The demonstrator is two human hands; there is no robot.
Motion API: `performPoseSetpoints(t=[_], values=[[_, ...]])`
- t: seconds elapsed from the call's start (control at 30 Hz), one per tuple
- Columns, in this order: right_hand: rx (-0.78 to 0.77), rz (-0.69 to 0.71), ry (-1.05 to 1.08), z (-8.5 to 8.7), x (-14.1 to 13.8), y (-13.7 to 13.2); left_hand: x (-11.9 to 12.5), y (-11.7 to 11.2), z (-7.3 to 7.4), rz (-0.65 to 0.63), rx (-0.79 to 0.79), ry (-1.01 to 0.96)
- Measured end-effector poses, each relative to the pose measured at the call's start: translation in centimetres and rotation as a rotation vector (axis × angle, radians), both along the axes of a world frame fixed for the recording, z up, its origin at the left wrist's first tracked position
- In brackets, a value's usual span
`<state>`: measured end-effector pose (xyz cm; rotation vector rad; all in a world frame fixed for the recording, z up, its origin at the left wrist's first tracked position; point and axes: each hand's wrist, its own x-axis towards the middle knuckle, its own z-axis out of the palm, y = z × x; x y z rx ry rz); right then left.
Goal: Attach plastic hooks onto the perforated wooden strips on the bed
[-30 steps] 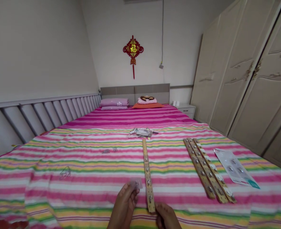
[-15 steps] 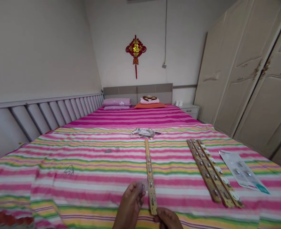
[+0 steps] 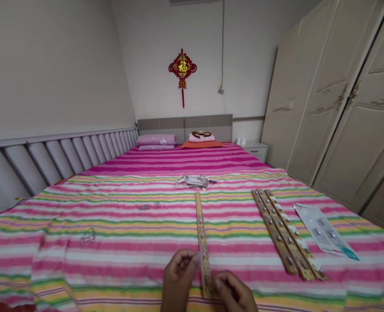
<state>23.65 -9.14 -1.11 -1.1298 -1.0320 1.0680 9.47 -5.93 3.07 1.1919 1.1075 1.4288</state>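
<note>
A long wooden strip point(image 3: 201, 232) studded with small metal fittings lies lengthwise on the striped bedspread point(image 3: 113, 225). My right hand point(image 3: 235, 292) curls round its near end, fingers closed. My left hand point(image 3: 178, 277) is just left of the strip, fingers pinched on a small clear plastic packet point(image 3: 196, 259) held against the strip's side. What the packet contains is too small to make out.
Three more studded wooden strips point(image 3: 286, 234) lie side by side to the right, with a plastic blister pack point(image 3: 323, 232) beyond them. A heap of opened packets point(image 3: 193, 180) sits further up the bed. Wardrobe doors point(image 3: 341, 99) line the right wall, a padded panel the left.
My right hand has slid further up over the strip's near end. My left hand with the packet has stayed against the strip. The view swung slightly right, then back.
</note>
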Motion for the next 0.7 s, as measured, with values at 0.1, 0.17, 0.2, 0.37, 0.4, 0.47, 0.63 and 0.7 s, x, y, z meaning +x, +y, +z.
performPoseSetpoints(t=[0.1, 0.17, 0.2, 0.37, 0.4, 0.47, 0.63, 0.7], values=[[-0.036, 0.087, 0.065, 2.3, -0.1, 0.2, -0.5, -0.5, 0.2, 0.077, 0.383, 0.354], [-0.068, 0.116, 0.101, 3.1, 0.0, 0.5, -1.1, -0.7, 0.2, 0.070, 0.614, 0.554], [-0.072, 0.120, 0.113, 3.3, 0.2, 0.6, -1.4, -0.8, 0.3, 0.063, 0.695, 0.632], [-0.045, 0.207, 0.137, 2.8, 0.5, 1.2, -1.7, -0.7, 0.2, 0.053, 0.813, 0.794], [-0.043, 0.221, 0.130, 2.5, 0.5, 1.3, -1.5, -0.7, 0.2, 0.044, 0.794, 0.774], [-0.045, 0.223, 0.113, 1.9, 0.5, 1.3, -1.1, -0.7, 0.4, 0.025, 0.710, 0.699], [-0.067, 0.191, 0.109, 1.7, 0.6, 1.4, -0.3, -0.6, 0.8, -0.026, 0.379, 0.460], [-0.074, 0.164, 0.087, 2.0, 0.6, 1.5, -0.2, -0.5, 0.6, -0.023, 0.207, 0.339]])
